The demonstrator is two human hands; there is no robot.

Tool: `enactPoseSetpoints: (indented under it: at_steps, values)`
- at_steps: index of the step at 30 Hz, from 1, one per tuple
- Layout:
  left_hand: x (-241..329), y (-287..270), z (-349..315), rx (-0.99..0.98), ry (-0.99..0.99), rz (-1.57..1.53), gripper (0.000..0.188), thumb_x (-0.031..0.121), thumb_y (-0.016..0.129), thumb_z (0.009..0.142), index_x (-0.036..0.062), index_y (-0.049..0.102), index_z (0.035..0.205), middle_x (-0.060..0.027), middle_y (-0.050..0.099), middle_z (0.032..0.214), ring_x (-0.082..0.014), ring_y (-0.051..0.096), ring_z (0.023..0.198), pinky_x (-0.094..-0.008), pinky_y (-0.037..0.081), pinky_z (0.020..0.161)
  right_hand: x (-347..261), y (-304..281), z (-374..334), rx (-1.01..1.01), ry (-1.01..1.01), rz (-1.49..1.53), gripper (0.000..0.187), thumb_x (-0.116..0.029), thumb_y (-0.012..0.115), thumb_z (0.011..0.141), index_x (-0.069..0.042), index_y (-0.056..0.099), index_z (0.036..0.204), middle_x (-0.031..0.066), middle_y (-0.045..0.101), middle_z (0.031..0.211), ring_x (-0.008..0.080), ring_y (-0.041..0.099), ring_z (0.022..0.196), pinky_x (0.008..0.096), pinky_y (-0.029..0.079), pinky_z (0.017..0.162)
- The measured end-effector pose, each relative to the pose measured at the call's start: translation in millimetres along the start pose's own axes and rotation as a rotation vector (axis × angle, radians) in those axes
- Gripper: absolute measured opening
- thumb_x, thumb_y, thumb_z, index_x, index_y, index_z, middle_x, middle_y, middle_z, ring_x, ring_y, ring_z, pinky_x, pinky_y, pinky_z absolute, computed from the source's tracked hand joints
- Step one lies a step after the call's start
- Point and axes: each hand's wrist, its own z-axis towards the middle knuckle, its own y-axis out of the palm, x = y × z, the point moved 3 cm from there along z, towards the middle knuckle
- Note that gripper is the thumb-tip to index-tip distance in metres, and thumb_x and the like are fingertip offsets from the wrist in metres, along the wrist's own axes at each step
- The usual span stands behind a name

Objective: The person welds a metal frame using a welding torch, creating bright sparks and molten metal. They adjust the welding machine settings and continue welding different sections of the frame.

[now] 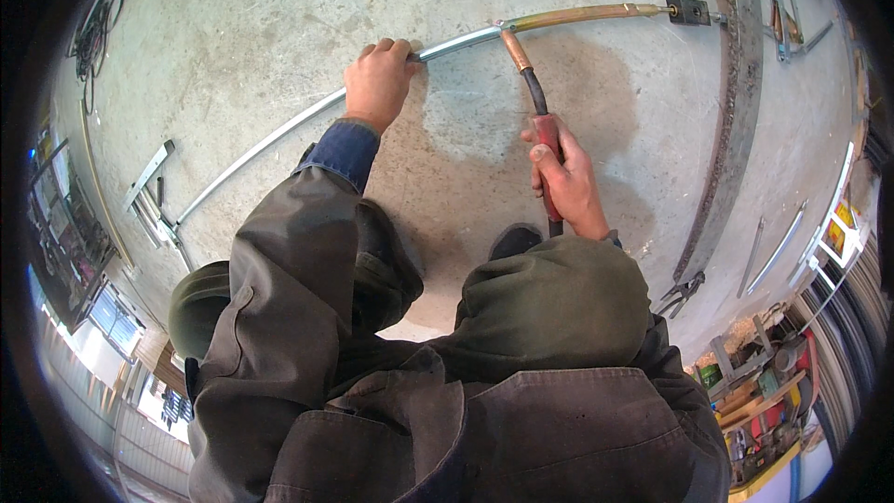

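I crouch over a concrete floor. My left hand (377, 81) grips a long thin metal tube (270, 142) that lies across the floor, silver on its left part and brass-coloured (577, 15) toward the right. My right hand (563, 177) is closed on the red handle of a welding torch (548, 135). The torch's black neck rises to a copper nozzle (515, 49) whose tip touches the tube just right of my left hand. The tube's right end meets a small dark block (687, 10).
A rusty flat steel strip (736, 102) curves down the right side, with locking pliers (682, 293) at its lower end. Short metal pieces (149, 196) lie at the left. Cables (93, 37) are coiled far left. Tools and clutter (764, 382) sit lower right.
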Motion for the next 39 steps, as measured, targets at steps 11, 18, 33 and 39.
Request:
enactPoseSetpoints:
  at_steps: [11,18,33,39]
  values:
    - [-2,1,0,-0.006,-0.015,-0.002,0.023,0.026,0.077,0.09,0.0117,0.074,0.107,-0.0084,0.073,0.102,-0.0312,0.071,0.099,-0.045,0.059,0.081,1,2,2,0.008,-0.012,-0.01,0.044,-0.034,0.066,0.101,-0.003,0.058,0.131,-0.0007,0.06,0.085,0.0058,0.051,0.06,0.0264,0.045,0.052]
    - [0,-3,-1,-0.007,0.001,-0.007,0.023,0.025,0.075,0.094,0.0084,0.073,0.11,-0.0102,0.074,0.1,-0.0306,0.071,0.096,-0.0428,0.058,0.082,1,2,4,0.012,-0.02,-0.029,0.039,-0.033,0.065,0.1,-0.003,0.059,0.125,-0.0018,0.056,0.078,0.0059,0.051,0.059,0.0265,0.044,0.051]
    - [-68,52,-3,0.054,-0.101,-0.113,0.03,0.026,0.069,0.094,0.0086,0.074,0.118,-0.016,0.073,0.116,-0.0338,0.069,0.111,-0.043,0.056,0.092,15,1,11,0.038,0.053,-0.048,0.058,-0.025,0.065,0.1,0.001,0.049,0.148,0.006,0.068,0.107,0.0077,0.057,0.064,0.0246,0.051,0.056]
    - [-13,1,0,0.011,0.027,-0.053,0.02,0.022,0.066,0.095,0.0103,0.072,0.109,-0.0093,0.074,0.108,-0.0319,0.069,0.1,-0.043,0.056,0.087,9,3,9,0.011,-0.006,0.011,0.054,-0.021,0.065,0.1,-0.001,0.05,0.148,0.0063,0.067,0.108,0.0069,0.055,0.064,0.0249,0.047,0.054]
